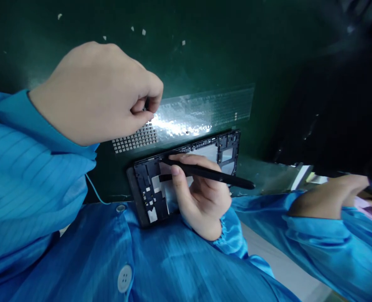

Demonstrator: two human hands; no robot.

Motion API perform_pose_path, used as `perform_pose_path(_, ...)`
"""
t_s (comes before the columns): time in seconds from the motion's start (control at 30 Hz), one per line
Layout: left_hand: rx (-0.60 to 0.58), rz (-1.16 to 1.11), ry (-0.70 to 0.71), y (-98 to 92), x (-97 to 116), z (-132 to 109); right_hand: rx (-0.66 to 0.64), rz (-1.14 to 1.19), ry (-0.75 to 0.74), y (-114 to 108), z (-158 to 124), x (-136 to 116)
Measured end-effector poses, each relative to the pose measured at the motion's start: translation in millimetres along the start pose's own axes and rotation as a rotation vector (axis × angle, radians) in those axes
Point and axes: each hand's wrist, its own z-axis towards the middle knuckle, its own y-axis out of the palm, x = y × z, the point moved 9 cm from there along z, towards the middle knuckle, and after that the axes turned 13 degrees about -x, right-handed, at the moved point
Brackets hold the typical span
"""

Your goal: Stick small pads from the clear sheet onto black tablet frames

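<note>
My left hand (100,92) is closed in a pinch above a clear plastic strip (230,102). Its thumb and finger meet over a block of small grey square pads (138,140) on the strip's left part; anything between the fingertips is too small to make out. My right hand (201,193) grips slim black tweezers (217,173), pen-fashion. Their tip points left over an opened tablet housing (154,197), black with grey and silvery inner areas. The housing lies tilted near my body, right beneath my right hand, which hides its middle.
Small pale scraps (143,32) are scattered on the dark green table (211,54) at the back. A large black object (324,105) stands at the right. Beside me, a co-worker's forearm (321,197) in a blue sleeve reaches in. A thin light-blue cord (93,188) hangs near my left sleeve.
</note>
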Motion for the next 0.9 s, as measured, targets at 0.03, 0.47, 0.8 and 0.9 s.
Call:
perform_pose_path(0.03,-0.008,0.004,0.0,0.4,0.5,0.5,-0.056,-0.037,-0.001,-2.1,10.4,-2.5)
perform_pose_path(0.47,-0.032,0.084,-0.027,2.7,-2.2,2.3,-0.623,-0.003,-0.05,10.2,116.4,10.3)
perform_pose_path(0.8,0.044,0.022,0.052,0.8,-2.7,0.8,-0.105,0.158,0.047,-15.4,45.3,14.4)
perform_pose_path(0.9,0.083,-0.004,0.087,0.9,-3.1,-0.9,0.136,0.123,0.015,-14.1,1.8,19.1)
